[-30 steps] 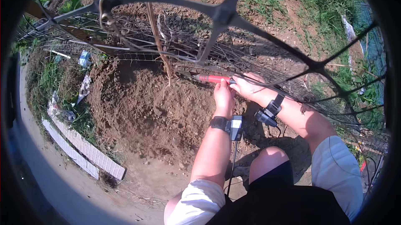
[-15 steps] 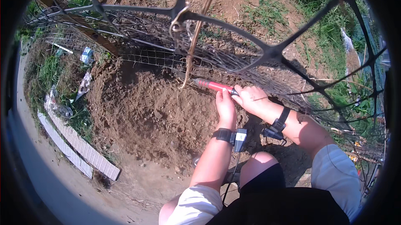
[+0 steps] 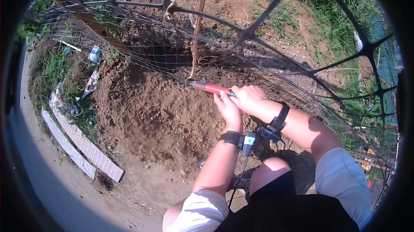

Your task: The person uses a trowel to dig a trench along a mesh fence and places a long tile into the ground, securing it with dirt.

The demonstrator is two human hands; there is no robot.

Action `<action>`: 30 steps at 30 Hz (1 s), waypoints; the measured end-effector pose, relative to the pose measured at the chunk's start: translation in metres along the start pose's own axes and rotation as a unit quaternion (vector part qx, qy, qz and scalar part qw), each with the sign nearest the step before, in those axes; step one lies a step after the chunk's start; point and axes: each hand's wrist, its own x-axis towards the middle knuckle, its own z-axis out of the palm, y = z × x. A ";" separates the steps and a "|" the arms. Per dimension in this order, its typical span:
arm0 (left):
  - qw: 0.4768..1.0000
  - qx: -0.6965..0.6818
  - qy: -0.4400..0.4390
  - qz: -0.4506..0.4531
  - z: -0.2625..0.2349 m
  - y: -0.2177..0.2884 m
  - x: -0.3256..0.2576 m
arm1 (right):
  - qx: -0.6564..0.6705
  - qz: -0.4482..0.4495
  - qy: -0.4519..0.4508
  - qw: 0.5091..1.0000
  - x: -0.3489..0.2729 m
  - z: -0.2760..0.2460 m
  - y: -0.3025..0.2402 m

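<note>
A red-handled tool (image 3: 214, 88) with a dark ribbed collar and a narrow grey tip points left over the soil. My right hand (image 3: 251, 99) is closed around the dark rear end of its handle. Just in front, my left hand (image 3: 228, 110) supports the handle from the near side, fingers curled against it. Close to the tool's tip, the lower end of a dry brown stem (image 3: 195, 53) meets the soil at the foot of the mesh. Whether tip and stem touch I cannot tell.
Black mesh netting (image 3: 248, 34) crosses above my hands. A bank of loose brown soil (image 3: 146, 111) lies below it. At the left are pale strips of board (image 3: 92, 152), litter and a wooden post (image 3: 88, 18). Grass (image 3: 332, 21) grows at the far right.
Both hands and the tool have shifted a little left, bringing the tip nearer the stem's base. The netting appears further left and higher in view.
</note>
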 end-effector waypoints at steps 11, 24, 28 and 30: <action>0.995 -0.049 -0.090 -0.023 -0.013 0.033 0.017 | 0.110 -0.059 -0.101 0.987 0.034 0.001 0.003; 0.971 -0.052 -0.116 -0.203 -0.013 0.005 0.011 | -0.008 0.041 -0.134 0.990 -0.012 0.003 0.008; 0.963 0.012 -0.173 -0.207 -0.009 -0.004 0.011 | 0.020 0.033 -0.001 0.999 -0.034 -0.002 0.015; 0.966 0.077 -0.177 -0.171 -0.003 -0.021 -0.003 | 0.094 0.085 0.016 0.992 -0.056 -0.004 0.019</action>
